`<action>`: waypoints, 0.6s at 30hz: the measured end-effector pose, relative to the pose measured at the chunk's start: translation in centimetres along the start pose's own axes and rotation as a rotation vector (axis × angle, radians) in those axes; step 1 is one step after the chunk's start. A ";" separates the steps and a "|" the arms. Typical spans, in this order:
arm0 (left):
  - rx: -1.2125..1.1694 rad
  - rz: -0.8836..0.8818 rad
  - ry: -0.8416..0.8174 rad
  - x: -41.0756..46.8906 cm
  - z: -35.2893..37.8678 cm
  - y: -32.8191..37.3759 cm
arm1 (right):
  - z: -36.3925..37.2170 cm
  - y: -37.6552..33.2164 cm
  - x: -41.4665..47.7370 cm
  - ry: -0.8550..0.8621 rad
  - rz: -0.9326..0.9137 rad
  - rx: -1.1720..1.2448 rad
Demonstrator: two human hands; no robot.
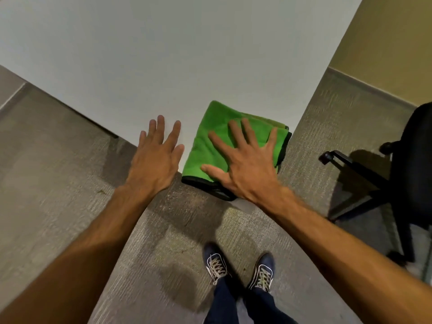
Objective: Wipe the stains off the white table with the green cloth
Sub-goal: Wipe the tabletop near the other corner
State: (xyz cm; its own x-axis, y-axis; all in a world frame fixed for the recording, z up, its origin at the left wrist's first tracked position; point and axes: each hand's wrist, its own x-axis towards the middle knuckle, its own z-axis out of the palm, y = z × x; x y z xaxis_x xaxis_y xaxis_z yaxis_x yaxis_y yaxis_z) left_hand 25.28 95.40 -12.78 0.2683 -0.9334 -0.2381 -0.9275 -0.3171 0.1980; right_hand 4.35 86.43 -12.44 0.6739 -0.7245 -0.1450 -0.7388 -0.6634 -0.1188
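Note:
The white table [163, 66] fills the upper half of the view, with its near corner pointing toward me. A folded green cloth [210, 118] with black edging lies on that corner, and its near edge hangs slightly over the table's rim. My right hand [243, 164] lies flat on the cloth with its fingers spread, pressing it down. My left hand [156, 155] is open with its fingers apart, over the table's edge just left of the cloth. I can make out no stains on the tabletop.
A black office chair [416, 171] with a wheeled base stands on the grey carpet [58, 171] to the right of the table. My feet in blue shoes [238, 267] are below the corner. A yellow wall [397, 43] is at the upper right.

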 end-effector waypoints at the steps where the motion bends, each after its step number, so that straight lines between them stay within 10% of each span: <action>1: -0.002 0.001 -0.003 0.3 0.0 0.0 | 0.2 -0.2 -0.5 -0.003 -0.015 0.000; 13: -0.021 -0.016 -0.020 1.5 1.6 -0.6 | 0.5 3.3 -0.5 0.156 -0.324 -0.125; 18: -0.033 -0.016 -0.056 1.5 1.7 -0.7 | -1.4 5.9 6.4 0.243 0.132 -0.036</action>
State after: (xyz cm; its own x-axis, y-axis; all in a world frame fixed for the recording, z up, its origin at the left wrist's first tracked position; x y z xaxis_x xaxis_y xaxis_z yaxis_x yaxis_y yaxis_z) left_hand 25.87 94.52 -14.93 0.2672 -0.9177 -0.2938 -0.9140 -0.3380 0.2246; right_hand 4.34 77.60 -12.66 0.5575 -0.8260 0.0839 -0.8225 -0.5632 -0.0794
